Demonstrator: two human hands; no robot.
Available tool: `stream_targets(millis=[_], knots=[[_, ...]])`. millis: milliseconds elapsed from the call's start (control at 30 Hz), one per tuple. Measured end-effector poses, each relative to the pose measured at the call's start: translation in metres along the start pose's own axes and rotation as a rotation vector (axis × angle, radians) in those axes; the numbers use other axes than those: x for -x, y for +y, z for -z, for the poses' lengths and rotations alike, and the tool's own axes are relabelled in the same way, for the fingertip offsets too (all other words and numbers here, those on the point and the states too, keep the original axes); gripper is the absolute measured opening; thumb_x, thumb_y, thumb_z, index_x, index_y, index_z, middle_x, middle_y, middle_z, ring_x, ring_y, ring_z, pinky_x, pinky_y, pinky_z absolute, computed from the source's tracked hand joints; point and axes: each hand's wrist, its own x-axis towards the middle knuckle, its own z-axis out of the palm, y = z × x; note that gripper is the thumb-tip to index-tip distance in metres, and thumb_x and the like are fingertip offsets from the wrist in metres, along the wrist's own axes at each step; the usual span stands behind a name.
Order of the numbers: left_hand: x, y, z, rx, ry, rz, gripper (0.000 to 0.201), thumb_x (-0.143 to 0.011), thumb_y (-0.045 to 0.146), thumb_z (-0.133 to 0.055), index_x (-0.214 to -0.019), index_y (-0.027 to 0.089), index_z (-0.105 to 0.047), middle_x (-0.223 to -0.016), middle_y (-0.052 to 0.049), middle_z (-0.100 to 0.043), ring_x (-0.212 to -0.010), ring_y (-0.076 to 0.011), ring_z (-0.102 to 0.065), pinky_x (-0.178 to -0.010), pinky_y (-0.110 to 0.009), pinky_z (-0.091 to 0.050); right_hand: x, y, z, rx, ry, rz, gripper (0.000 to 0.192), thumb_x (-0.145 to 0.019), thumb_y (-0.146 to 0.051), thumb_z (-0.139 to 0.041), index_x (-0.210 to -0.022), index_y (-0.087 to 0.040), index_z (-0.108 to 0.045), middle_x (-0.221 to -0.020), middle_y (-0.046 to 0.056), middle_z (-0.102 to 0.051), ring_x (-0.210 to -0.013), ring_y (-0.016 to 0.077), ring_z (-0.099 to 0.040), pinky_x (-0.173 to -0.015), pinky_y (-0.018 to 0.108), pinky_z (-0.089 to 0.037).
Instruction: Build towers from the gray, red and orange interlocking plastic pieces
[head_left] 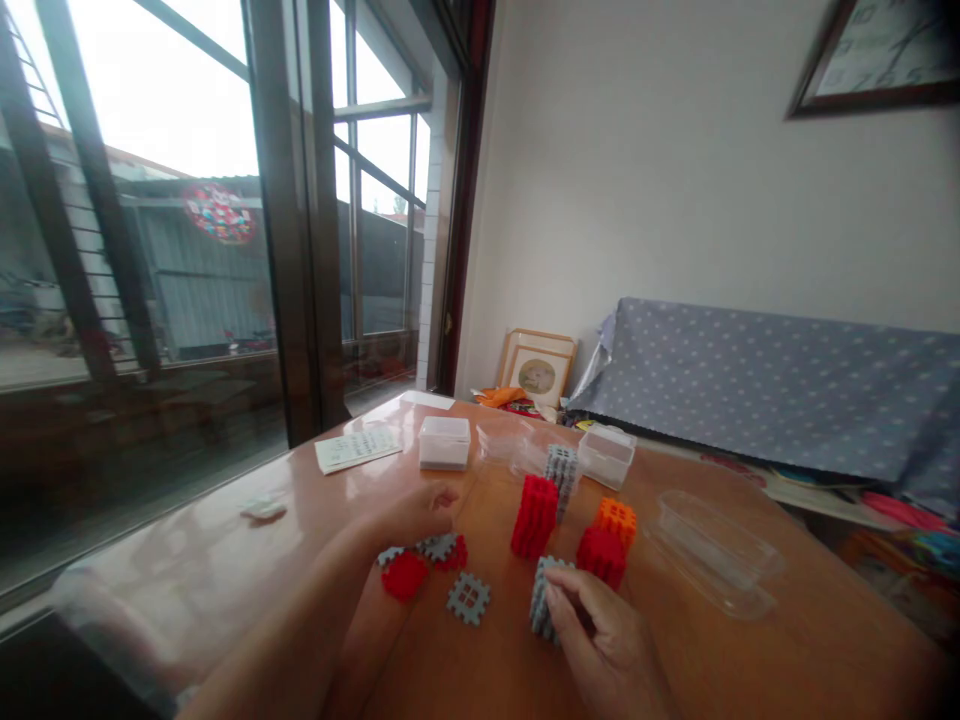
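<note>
My right hand point(600, 635) grips a stack of grey notched square tiles point(540, 598) near the table's front. My left hand point(416, 512) rests on the table with curled fingers, just above a small cluster of red and grey tiles point(420, 565); whether it holds one I cannot tell. A single grey tile point(469, 598) lies flat between my hands. Beyond stand a tall red tile stack point(535, 515), a grey stack point(561, 472), a short red stack point(600, 555) and an orange one point(616, 520).
On the brown table point(750, 640) are a lidded clear box point(444, 442), another small box point(606, 456), an open clear tray point(712, 550) and a paper sheet point(358, 448). A large window is at left, a dotted grey cover point(765, 385) at right.
</note>
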Motion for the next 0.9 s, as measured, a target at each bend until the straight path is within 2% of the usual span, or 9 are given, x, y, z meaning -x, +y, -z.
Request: stream_targets(millis=[167, 267, 400, 567, 733, 900], knots=[[0.015, -0.005, 0.001, -0.363, -0.216, -0.060, 0.066, -0.053, 0.030, -0.083, -0.117, 0.025, -0.072, -0.114, -0.007, -0.072, -0.106, -0.0352, -0.064, -0.093, -0.043, -0.050, -0.001, 0.003, -0.004, 0.034, 0.004, 0.065, 0.026, -0.100, -0.039, -0.052, -0.107, -0.026, -0.074, -0.093, 0.003, -0.078, -0.081, 0.0189, -0.075, -0.074, 0.025, -0.059], [0.016, -0.004, 0.002, -0.467, -0.258, -0.127, 0.069, -0.055, 0.027, -0.080, -0.123, 0.026, -0.070, -0.126, -0.010, -0.067, -0.117, -0.0371, -0.059, -0.102, -0.046, -0.046, -0.002, 0.003, -0.003, 0.034, 0.020, 0.058, 0.025, -0.100, -0.038, -0.053, -0.107, -0.026, -0.074, -0.093, 0.003, -0.078, -0.081, 0.0180, -0.075, -0.073, 0.024, -0.058], [0.015, -0.001, 0.005, -0.527, -0.255, -0.111, 0.060, -0.061, 0.024, -0.071, -0.120, 0.025, -0.071, -0.122, -0.011, -0.068, -0.118, -0.0368, -0.059, -0.100, -0.046, -0.046, -0.003, 0.003, 0.003, -0.039, 0.060, -0.031, 0.027, -0.101, -0.040, -0.052, -0.110, -0.025, -0.073, -0.100, 0.004, -0.078, -0.089, 0.0193, -0.074, -0.077, 0.026, -0.058], [0.013, -0.002, 0.003, -0.516, -0.231, -0.164, 0.051, -0.062, 0.020, -0.065, -0.113, 0.024, -0.071, -0.112, -0.008, -0.069, -0.108, -0.0325, -0.062, -0.091, -0.040, -0.048, -0.004, 0.001, 0.010, -0.052, 0.163, -0.132, 0.030, -0.100, -0.044, -0.055, -0.108, -0.024, -0.075, -0.096, 0.005, -0.078, -0.085, 0.0204, -0.074, -0.074, 0.026, -0.058], [0.012, 0.002, -0.002, -0.530, -0.194, -0.185, 0.042, -0.063, 0.022, -0.068, -0.105, 0.023, -0.070, -0.107, -0.008, -0.069, -0.102, -0.0318, -0.062, -0.084, -0.037, -0.047, -0.005, -0.001, 0.009, -0.074, 0.130, -0.118, 0.031, -0.100, -0.045, -0.054, -0.107, -0.023, -0.075, -0.096, 0.006, -0.079, -0.084, 0.0215, -0.074, -0.072, 0.027, -0.058], [0.015, 0.013, -0.004, -0.465, -0.118, -0.241, 0.040, -0.068, 0.031, -0.073, -0.107, 0.022, -0.067, -0.108, -0.006, -0.064, -0.101, -0.0289, -0.060, -0.085, -0.036, -0.046, -0.004, 0.002, 0.005, -0.073, 0.100, -0.092, 0.030, -0.101, -0.043, -0.054, -0.109, -0.023, -0.074, -0.098, 0.007, -0.078, -0.086, 0.0215, -0.074, -0.076, 0.028, -0.059]])
